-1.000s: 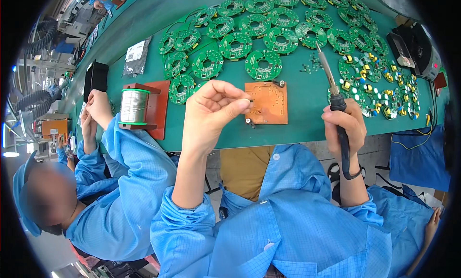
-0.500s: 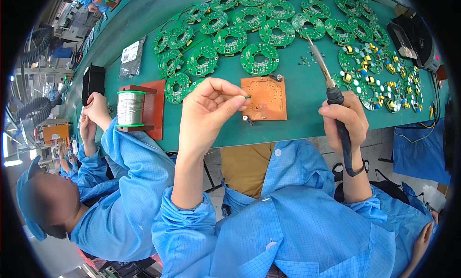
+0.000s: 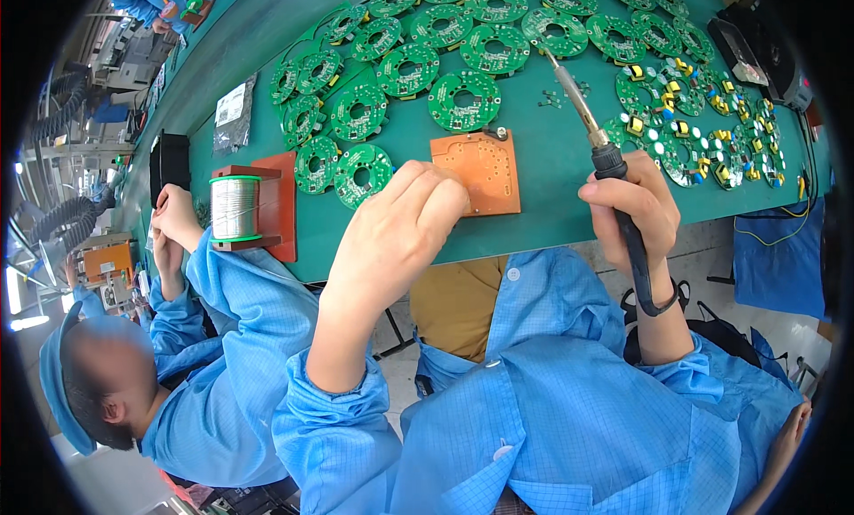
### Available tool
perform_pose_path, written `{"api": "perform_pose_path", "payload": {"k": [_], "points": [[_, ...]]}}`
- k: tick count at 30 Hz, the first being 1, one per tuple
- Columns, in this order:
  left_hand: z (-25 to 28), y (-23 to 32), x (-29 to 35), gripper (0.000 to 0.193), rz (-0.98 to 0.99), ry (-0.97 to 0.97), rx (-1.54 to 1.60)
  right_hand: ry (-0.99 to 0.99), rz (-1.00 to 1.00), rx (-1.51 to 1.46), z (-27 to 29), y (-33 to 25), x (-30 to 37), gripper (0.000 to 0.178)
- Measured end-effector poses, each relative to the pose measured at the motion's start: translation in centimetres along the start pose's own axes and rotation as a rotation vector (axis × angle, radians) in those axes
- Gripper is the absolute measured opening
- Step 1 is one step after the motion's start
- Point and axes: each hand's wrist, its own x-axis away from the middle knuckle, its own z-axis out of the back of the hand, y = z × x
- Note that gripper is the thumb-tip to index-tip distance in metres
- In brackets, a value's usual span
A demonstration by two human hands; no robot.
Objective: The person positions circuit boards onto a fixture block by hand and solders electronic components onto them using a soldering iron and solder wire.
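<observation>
In the head view, the left hand (image 3: 400, 226) sits just left of the frame's centre, fingers curled together with the tips bunched at the left edge of an orange fixture plate (image 3: 478, 172). Whether anything is pinched between those fingertips cannot be told, since the knuckles hide them. The plate lies flat on the green bench mat (image 3: 551, 173) at centre, near the front edge of the bench.

The right hand (image 3: 633, 205) is at right of centre, wrapped in a closed fist around the black handle of a soldering iron (image 3: 598, 134). The iron's metal shaft slants up and to the left, its tip well above the orange plate, close to a few small loose parts on the mat.

Round green circuit boards (image 3: 463, 100) with a hole in the middle lie in rows across the upper centre of the frame. At the upper right, more boards carrying yellow and blue components (image 3: 703, 137) are spread close together.

At left of the frame a spool of solder wire (image 3: 235, 207) sits on a red-brown stand, just beside the nearest green boards. A grey antistatic bag (image 3: 233, 117) lies above it on the mat.

At lower left, a co-worker in a blue coat and cap sits at the same bench, that person's hand (image 3: 175, 214) raised at the bench edge beside the spool.
</observation>
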Motion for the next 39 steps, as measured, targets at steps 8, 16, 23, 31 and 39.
{"api": "perform_pose_path", "payload": {"k": [8, 16, 23, 31, 39], "points": [[0.5, 0.5, -1.0, 0.017, -0.150, -0.115, -0.161, 0.027, 0.008, -0.018, 0.2, 0.1, 0.0, 0.019], [0.9, 1.2, -1.0, 0.017, -0.015, -0.281, -0.171, 0.140, -0.004, 0.004, 0.2, 0.3, 0.2, 0.018], [-0.7, 1.2, 1.3, 0.025, 0.117, 0.047, 0.097, 0.356, -0.206, -0.188, 0.9, 0.7, 0.8, 0.021], [-2.2, 0.7, 2.9, 0.036, 0.097, 0.196, 0.110, 0.249, -0.215, 0.105, 2.6, 1.0, -0.6, 0.017], [-2.9, 0.4, 3.4, 0.038, 0.137, 0.171, 0.041, -0.077, -0.183, 0.511, 3.5, 2.2, -2.9, 0.031]]}}
